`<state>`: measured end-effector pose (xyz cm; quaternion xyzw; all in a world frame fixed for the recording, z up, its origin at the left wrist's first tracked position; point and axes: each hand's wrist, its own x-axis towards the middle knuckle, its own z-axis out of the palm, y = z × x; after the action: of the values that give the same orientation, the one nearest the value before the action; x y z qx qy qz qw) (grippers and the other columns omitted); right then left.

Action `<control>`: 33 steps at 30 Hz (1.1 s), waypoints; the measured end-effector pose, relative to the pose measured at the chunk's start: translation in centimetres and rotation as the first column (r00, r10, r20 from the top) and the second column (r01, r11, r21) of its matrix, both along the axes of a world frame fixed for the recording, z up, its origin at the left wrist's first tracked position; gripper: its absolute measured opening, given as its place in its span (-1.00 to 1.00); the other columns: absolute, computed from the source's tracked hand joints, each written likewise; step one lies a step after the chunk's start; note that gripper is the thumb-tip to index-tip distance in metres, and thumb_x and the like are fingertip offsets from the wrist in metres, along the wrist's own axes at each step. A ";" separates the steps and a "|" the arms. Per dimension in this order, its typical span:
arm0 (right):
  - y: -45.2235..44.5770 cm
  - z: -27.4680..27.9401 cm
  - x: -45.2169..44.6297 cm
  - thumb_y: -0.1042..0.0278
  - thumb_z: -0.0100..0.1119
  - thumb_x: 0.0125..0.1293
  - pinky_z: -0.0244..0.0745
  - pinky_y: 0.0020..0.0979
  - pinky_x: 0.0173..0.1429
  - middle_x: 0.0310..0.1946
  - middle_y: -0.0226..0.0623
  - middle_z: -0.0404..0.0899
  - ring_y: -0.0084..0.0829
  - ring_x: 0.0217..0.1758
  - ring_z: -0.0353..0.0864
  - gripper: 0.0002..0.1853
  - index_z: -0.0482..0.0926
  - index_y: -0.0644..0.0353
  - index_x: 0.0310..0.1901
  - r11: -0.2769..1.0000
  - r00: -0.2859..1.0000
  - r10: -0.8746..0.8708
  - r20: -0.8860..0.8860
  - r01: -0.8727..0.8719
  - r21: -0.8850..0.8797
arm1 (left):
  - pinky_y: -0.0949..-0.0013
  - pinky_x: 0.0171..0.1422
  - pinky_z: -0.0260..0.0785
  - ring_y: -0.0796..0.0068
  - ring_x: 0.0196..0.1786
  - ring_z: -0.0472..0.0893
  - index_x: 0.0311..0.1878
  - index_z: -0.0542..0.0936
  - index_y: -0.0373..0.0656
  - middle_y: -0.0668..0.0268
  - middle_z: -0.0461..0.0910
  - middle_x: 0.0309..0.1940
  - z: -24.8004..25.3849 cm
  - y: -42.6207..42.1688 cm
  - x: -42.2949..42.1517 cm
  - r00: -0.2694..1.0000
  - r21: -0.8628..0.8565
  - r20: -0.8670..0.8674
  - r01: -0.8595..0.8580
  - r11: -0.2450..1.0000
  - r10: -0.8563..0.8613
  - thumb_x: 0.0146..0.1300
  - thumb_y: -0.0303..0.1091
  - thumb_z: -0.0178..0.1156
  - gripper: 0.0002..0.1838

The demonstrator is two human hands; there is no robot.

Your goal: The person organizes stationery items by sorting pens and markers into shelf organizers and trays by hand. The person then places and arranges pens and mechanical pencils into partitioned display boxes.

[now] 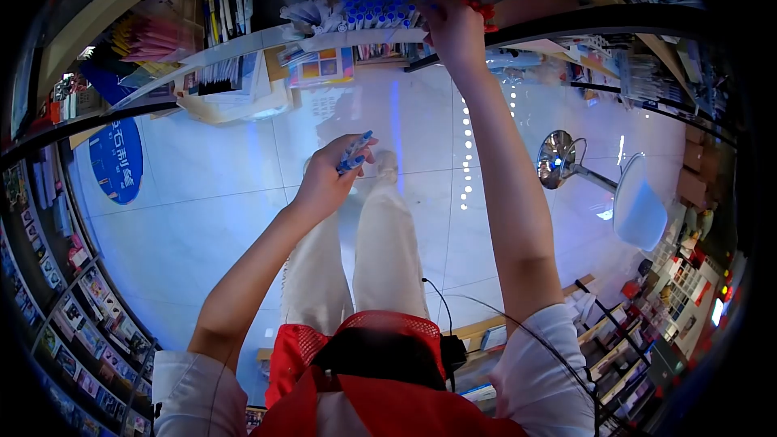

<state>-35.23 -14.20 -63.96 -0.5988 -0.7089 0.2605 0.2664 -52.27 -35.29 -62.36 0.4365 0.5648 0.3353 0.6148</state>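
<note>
My left hand (330, 168) is closed around a few blue-and-white pens (353, 155), held low over the floor in front of my legs. My right hand (455, 28) reaches up to the display shelf, its fingers bent inward at the end of a row of blue-ended pens (376, 12). What its fingertips grip, if anything, is hidden. Just past that hand are small red items (486, 14), too blurred to name. White pens or sticks (309, 14) lie to the left of the blue-ended ones.
The shelf's clear front edge (251, 42) runs across the top. Pink and yellow packets (154, 36) stand at upper left. A white swivel stool (639, 202) is on the right of the tiled floor (202, 162). Racks of small packaged goods (93, 307) line the left.
</note>
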 end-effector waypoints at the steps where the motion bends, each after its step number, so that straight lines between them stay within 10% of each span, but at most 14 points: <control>1: 0.0 0.1 0.0 0.37 0.14 0.25 0.50 -0.51 -0.49 -0.59 -0.25 0.61 -0.49 -0.63 0.61 -0.81 0.57 0.29 -0.18 1.000 1.000 -0.004 0.025 0.004 0.003 | 0.52 -0.29 0.35 0.64 -0.47 0.40 -0.02 0.51 -0.27 0.34 0.53 -0.40 0.0 0.1 0.0 1.000 0.009 0.006 -0.003 1.000 0.003 0.39 -0.39 -0.02 -0.79; 7: -2.1 -0.5 1.3 0.48 0.09 0.27 0.52 -0.52 -0.47 -0.40 -0.19 0.64 -0.48 -0.55 0.64 -0.76 0.43 0.28 -0.04 0.977 0.989 -0.114 -0.091 0.128 0.169 | 0.51 -0.47 0.24 0.69 -0.59 0.32 -0.06 0.55 -0.16 0.46 0.42 -0.61 0.9 0.5 -0.4 1.000 -0.120 0.000 -0.026 0.992 0.026 0.38 -0.29 0.02 -0.79; 12: -5.0 1.1 1.5 0.44 0.04 0.31 0.53 -0.45 -0.38 -0.43 -0.21 0.64 -0.46 -0.48 0.64 -0.83 0.51 0.30 -0.12 0.982 0.949 -0.176 -0.261 0.152 -0.110 | 0.50 -0.45 0.17 0.67 -0.61 0.27 0.02 0.43 -0.24 0.43 0.31 -0.65 1.3 1.9 -1.6 0.840 -0.249 0.527 0.010 0.968 0.127 0.43 -0.16 -0.09 -0.66; 15: -7.8 1.3 1.1 0.32 0.00 0.36 0.53 -0.43 -0.26 -0.35 -0.21 0.64 -0.45 -0.37 0.64 -0.75 0.53 0.33 -0.11 0.916 0.850 -0.134 -0.509 -0.091 -0.392 | 0.42 -0.32 0.29 0.57 -0.48 0.40 0.03 0.42 -0.25 0.32 0.43 -0.43 1.8 2.4 -1.5 0.599 -0.253 0.786 0.086 0.964 0.153 0.38 -0.11 -0.01 -0.62; 22: -12.2 5.0 -0.9 -0.08 -0.11 0.39 0.47 -0.43 0.02 -0.20 -0.20 0.62 -0.39 -0.06 0.57 -0.44 0.51 0.38 -0.01 0.508 0.437 -0.284 -0.853 -0.686 -0.521 | 0.31 -0.12 0.46 0.36 -0.25 0.59 0.04 0.45 -0.26 0.20 0.55 -0.27 2.6 3.1 -1.0 0.521 -0.204 0.854 0.311 0.928 0.012 0.27 -0.12 0.15 -0.57; 28: -13.2 7.0 -2.8 0.02 -0.03 0.37 0.44 -0.41 0.05 -0.19 -0.24 0.63 -0.43 -0.10 0.55 -0.56 0.58 0.29 -0.09 0.365 0.538 -0.065 -0.840 -0.771 -0.522 | 0.27 -0.05 0.49 0.28 -0.21 0.63 -0.05 0.46 -0.26 0.17 0.58 -0.23 3.3 2.1 -1.1 0.577 -0.320 0.817 0.420 0.849 0.023 0.32 -0.20 0.10 -0.69; 33: -12.8 6.2 -2.6 0.14 0.03 0.34 0.41 -0.47 -0.07 -0.35 -0.36 0.60 -0.55 -0.25 0.54 -0.70 0.57 0.24 -0.29 0.823 0.756 -0.095 -0.647 -0.306 -0.478 | 0.51 -0.46 0.24 0.61 -0.60 0.36 -0.23 0.45 -0.24 0.45 0.35 -0.66 3.0 2.8 -0.6 0.760 -0.346 0.643 0.402 0.848 -0.099 0.40 -0.10 -0.03 -0.66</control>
<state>-37.84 -26.95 -57.80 -0.4794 -0.4995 0.6602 0.2913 -52.84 -32.53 -59.40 0.2204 0.3368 0.2230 0.8879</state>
